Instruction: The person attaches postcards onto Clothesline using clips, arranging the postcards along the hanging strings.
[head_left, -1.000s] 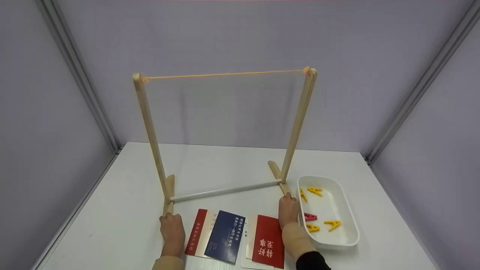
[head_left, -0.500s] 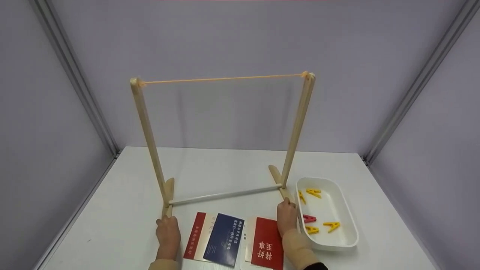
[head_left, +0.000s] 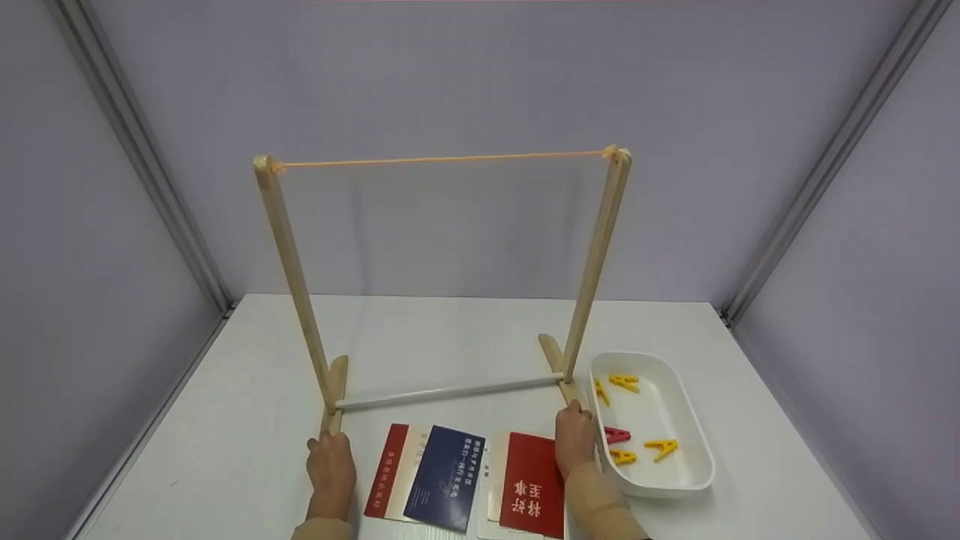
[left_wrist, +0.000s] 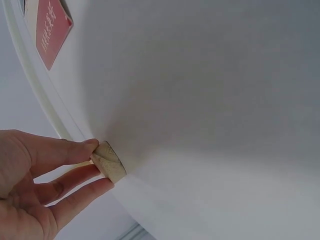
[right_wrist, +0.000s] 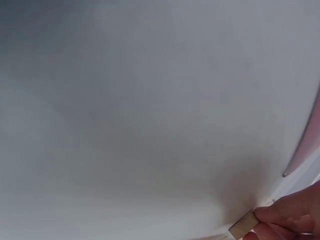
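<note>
A wooden stand with an orange cord [head_left: 442, 159] strung between its two upright posts stands on the white table. A white rod [head_left: 450, 392] joins the posts low down. My left hand [head_left: 331, 469] grips the near end of the left wooden foot [head_left: 340, 375]; in the left wrist view thumb and fingers pinch the foot's end [left_wrist: 109, 162]. At the other side my right hand [head_left: 575, 436] holds the near end of the right foot [head_left: 551, 351]. In the right wrist view, only part of that hand shows, pinching the wooden end [right_wrist: 244, 225].
Between my forearms lie a blue card [head_left: 445, 478], a red card [head_left: 532, 484] and a red-and-cream card [head_left: 390, 472], with paler ones partly underneath. A white tray [head_left: 694, 450] with several yellow clothespins [head_left: 661, 448] and a red clothespin [head_left: 617, 435] stands close to my right hand.
The stand's right foot has come slightly nearer to me, with my right hand on it. Both hands keep their hold. The head view has shifted a little; cards and tray appear unmoved.
</note>
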